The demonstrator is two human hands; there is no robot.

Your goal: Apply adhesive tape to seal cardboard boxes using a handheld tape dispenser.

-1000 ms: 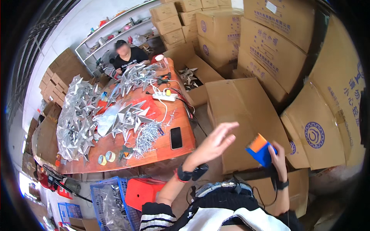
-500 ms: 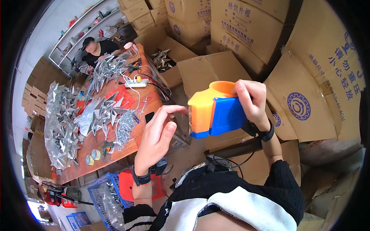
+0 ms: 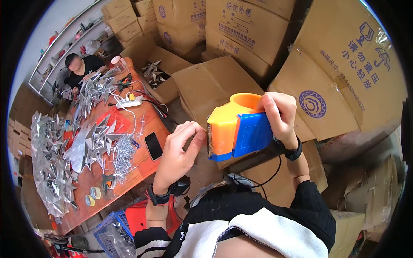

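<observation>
Fingers (image 3: 275,107) of my right hand (image 3: 279,118) clamp the orange-and-blue plastic tape dispenser (image 3: 238,131) upright, while my left hand (image 3: 178,150), open-fingered, probes its cutter edge.

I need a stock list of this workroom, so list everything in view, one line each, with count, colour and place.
tape dispenser: one, orange and blue, held up in front of the person
cardboard boxes: many, brown, stacked behind and to the right
table: one, orange-brown, at left
star ornaments: many, silver, piled along the table
phone: one, black, near table edge
power strip: one, white, far end of table
tape rolls: a few, yellowish, near end of table
crate: one, blue, below table
co-worker: one, dark shirt, seated at far end
left hand: fingers at the dispenser's front edge
right hand: gripping the dispenser
</observation>
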